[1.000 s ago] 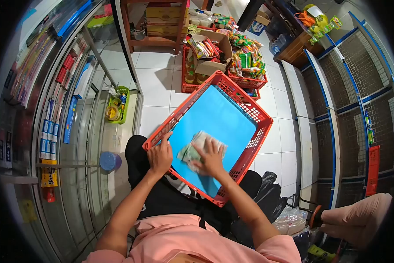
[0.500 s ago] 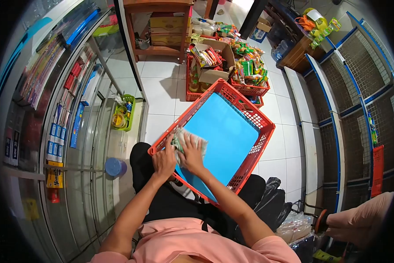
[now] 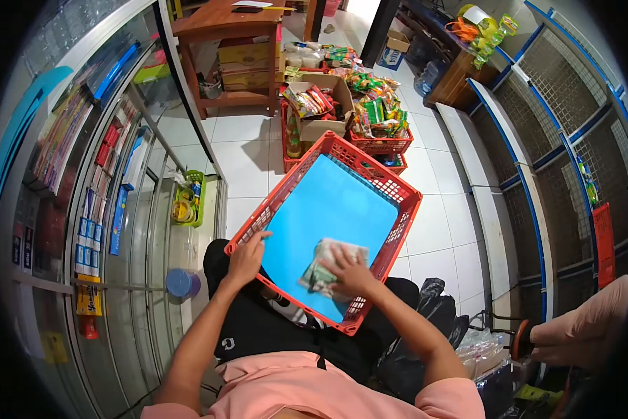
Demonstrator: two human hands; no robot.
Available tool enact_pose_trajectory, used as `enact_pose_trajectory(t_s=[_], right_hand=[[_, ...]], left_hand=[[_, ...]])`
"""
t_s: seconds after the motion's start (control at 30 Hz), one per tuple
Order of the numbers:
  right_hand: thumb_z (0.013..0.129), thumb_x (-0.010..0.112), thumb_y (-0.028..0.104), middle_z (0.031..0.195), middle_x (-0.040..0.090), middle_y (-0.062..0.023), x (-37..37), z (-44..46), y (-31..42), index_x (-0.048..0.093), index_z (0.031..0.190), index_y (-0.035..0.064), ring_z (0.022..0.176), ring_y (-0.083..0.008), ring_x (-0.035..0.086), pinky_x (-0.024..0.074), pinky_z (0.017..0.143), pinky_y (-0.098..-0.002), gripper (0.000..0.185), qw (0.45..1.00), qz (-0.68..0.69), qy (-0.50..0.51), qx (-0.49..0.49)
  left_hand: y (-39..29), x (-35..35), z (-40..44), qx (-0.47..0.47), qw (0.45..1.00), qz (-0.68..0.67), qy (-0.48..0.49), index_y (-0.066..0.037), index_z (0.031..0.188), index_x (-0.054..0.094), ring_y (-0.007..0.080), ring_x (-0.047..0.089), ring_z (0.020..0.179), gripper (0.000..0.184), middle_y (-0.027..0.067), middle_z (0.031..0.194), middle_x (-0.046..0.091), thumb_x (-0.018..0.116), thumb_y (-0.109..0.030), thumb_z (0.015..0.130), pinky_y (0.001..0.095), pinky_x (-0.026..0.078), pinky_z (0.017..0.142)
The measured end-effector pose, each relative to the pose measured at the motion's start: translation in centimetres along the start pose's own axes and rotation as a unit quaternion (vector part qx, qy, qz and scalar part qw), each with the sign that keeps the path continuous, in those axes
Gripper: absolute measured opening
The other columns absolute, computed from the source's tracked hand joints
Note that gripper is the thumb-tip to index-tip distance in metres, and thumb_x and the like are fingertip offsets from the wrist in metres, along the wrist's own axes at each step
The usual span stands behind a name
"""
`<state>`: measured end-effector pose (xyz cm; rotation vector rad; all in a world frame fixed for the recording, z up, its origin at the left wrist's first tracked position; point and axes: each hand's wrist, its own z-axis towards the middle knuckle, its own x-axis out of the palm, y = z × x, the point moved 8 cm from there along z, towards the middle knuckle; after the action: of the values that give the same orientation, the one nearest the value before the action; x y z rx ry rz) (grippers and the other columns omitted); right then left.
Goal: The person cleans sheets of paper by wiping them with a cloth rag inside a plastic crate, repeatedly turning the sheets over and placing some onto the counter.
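Observation:
A red plastic crate (image 3: 410,209) with perforated walls rests tilted over my lap, and a flat blue sheet (image 3: 328,202) covers its bottom. My right hand (image 3: 349,271) lies with fingers spread on a crumpled pale green and white cloth (image 3: 319,276), pressing it against the lower right part of the sheet. At the crate's left corner, my left hand (image 3: 247,258) is on the rim, its index finger stretched inward over the edge; its other fingers are partly hidden.
Glass shelving (image 3: 139,209) lines the left. Ahead stand crates of snack packets (image 3: 380,115) and a wooden table (image 3: 223,26). Metal racks (image 3: 530,188) are at right, with black bags (image 3: 426,328) and another person's leg (image 3: 583,325) near the lower right.
My right hand and the cloth swept to the left side of the sheet beside my left hand, then back to the lower right. My left hand stayed at the crate's left corner.

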<state>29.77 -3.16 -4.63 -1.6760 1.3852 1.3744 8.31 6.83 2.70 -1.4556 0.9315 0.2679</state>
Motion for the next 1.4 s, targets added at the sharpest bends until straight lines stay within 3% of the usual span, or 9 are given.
enact_pose_trajectory(t_s=[0.07, 0.13, 0.33, 0.43, 0.67, 0.83, 0.97, 1.17, 1.4], right_hand=[[0.076, 0.054, 0.046, 0.143, 0.010, -0.0146, 0.6, 0.7, -3.5, 0.023, 0.136, 0.0281, 0.129, -0.0393, 0.014, 0.0199, 0.094, -0.0624, 0.070, 0.998, 0.009, 0.012, 0.067], [0.076, 0.054, 0.045, 0.143, 0.009, -0.0167, -0.5, 1.1, -7.1, 0.024, 0.136, 0.0276, 0.129, -0.0411, 0.013, 0.0211, 0.092, -0.0638, 0.069, 0.974, 0.087, -0.108, 0.180], [0.078, 0.053, 0.042, 0.143, 0.007, -0.0171, -0.4, 2.3, -4.6, 0.024, 0.136, 0.0271, 0.128, -0.0437, 0.010, 0.0229, 0.091, -0.0638, 0.066, 0.962, 0.069, -0.117, 0.236], [0.079, 0.053, 0.041, 0.142, 0.007, -0.0179, 0.5, 2.2, -2.6, 0.023, 0.135, 0.0274, 0.128, -0.0454, 0.008, 0.0226, 0.092, -0.0641, 0.065, 0.974, 0.069, -0.095, 0.193], [0.079, 0.052, 0.040, 0.142, 0.006, -0.0188, -1.0, 1.7, -4.9, 0.023, 0.135, 0.0281, 0.128, -0.0463, 0.006, 0.0225, 0.092, -0.0642, 0.064, 0.949, 0.144, -0.088, 0.267], [0.078, 0.053, 0.039, 0.142, 0.005, -0.0197, 0.0, 2.2, -4.0, 0.023, 0.135, 0.0282, 0.127, -0.0469, 0.007, 0.0237, 0.090, -0.0653, 0.065, 0.963, 0.097, -0.088, 0.234], [0.079, 0.053, 0.041, 0.142, 0.005, -0.0183, 0.5, 1.0, 2.1, 0.022, 0.136, 0.0291, 0.128, -0.0452, 0.006, 0.0232, 0.091, -0.0642, 0.066, 0.982, 0.061, -0.083, 0.158], [0.079, 0.053, 0.041, 0.142, 0.008, -0.0175, 0.4, 0.5, 2.3, 0.023, 0.135, 0.0295, 0.128, -0.0442, 0.008, 0.0239, 0.091, -0.0642, 0.066, 0.983, 0.093, -0.087, 0.134], [0.079, 0.053, 0.038, 0.143, 0.008, -0.0166, -0.5, 1.2, -4.9, 0.023, 0.135, 0.0312, 0.128, -0.0434, 0.010, 0.0241, 0.091, -0.0639, 0.064, 0.956, 0.133, -0.072, 0.250]], left_hand=[[0.3, 0.7, 0.1, 0.028, 0.987, -0.086, 0.132, -0.009, 0.123, 0.043, 0.0275, 0.055, 0.073, 0.042, 0.0138, 0.089, 0.060, 0.039, -0.020, 0.083, 0.0332, 0.042, 0.062], [0.1, 1.2, -0.4, 0.052, 0.950, -0.167, 0.260, -0.009, 0.121, 0.046, 0.0256, 0.055, 0.084, 0.042, 0.0140, 0.099, 0.058, 0.041, -0.014, 0.080, 0.0311, 0.044, 0.068], [-3.1, -0.3, -1.2, 0.075, 0.827, -0.432, 0.352, -0.010, 0.118, 0.048, 0.0262, 0.048, 0.105, 0.048, 0.0153, 0.119, 0.047, 0.043, -0.002, 0.071, 0.0317, 0.042, 0.084], [-4.8, -1.1, -0.6, 0.211, 0.942, -0.105, 0.237, -0.009, 0.116, 0.048, 0.0294, 0.043, 0.111, 0.045, 0.0173, 0.125, 0.041, 0.049, -0.003, 0.072, 0.0342, 0.038, 0.091], [-5.1, 0.8, -0.8, 0.306, 0.931, 0.184, 0.078, -0.007, 0.115, 0.047, 0.0337, 0.040, 0.115, 0.047, 0.0207, 0.126, 0.038, 0.061, -0.013, 0.071, 0.0369, 0.037, 0.092], [-2.5, 2.2, -0.3, 0.283, 0.903, 0.315, 0.067, -0.005, 0.113, 0.047, 0.0342, 0.045, 0.107, 0.050, 0.0207, 0.117, 0.044, 0.066, -0.024, 0.070, 0.0375, 0.040, 0.087], [-0.3, 1.9, 1.2, 0.079, 0.927, 0.345, 0.126, -0.001, 0.106, 0.049, 0.0330, 0.051, 0.094, 0.050, 0.0199, 0.106, 0.049, 0.067, -0.030, 0.069, 0.0403, 0.042, 0.078], [0.0, 3.9, 1.2, 0.055, 0.907, 0.411, 0.073, 0.002, 0.102, 0.052, 0.0274, 0.052, 0.080, 0.056, 0.0173, 0.097, 0.052, 0.068, -0.038, 0.067, 0.0403, 0.042, 0.071], [1.2, 3.8, 1.9, -0.006, 0.885, 0.465, 0.004, -0.001, 0.098, 0.054, 0.0251, 0.055, 0.080, 0.047, 0.0172, 0.092, 0.057, 0.065, -0.036, 0.068, 0.0356, 0.041, 0.066]])
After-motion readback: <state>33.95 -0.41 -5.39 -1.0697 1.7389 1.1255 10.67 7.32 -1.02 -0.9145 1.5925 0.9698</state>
